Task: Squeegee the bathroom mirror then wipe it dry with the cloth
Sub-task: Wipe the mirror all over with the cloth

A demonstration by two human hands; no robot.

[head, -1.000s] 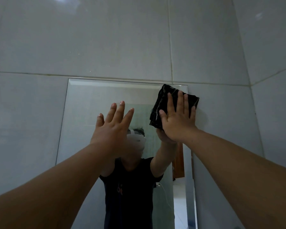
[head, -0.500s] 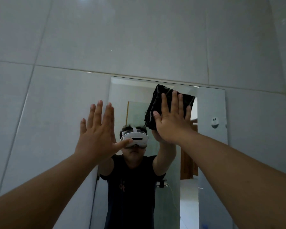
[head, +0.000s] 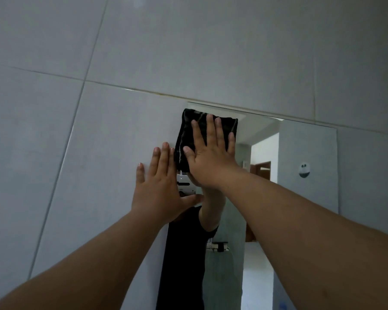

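Observation:
The frameless mirror (head: 307, 198) hangs on the grey tiled wall, its top edge tilted in view. A folded black cloth (head: 186, 135) lies flat against the glass at the mirror's top left corner. My right hand (head: 208, 157) presses on the cloth with its palm flat and fingers spread. My left hand (head: 161, 186) is flat with fingers apart, just left of the cloth, over the mirror's left edge and the wall tile, and holds nothing. No squeegee is in view.
Large grey wall tiles (head: 54, 153) surround the mirror. A small round white sticker (head: 304, 170) sits on the glass at upper right. The mirror reflects a person in a black shirt, a doorway and a small wall shelf (head: 217, 246).
My right hand has slid the cloth leftward along the mirror's top, from the right corner to the left corner. My left hand stayed open and moved left with it.

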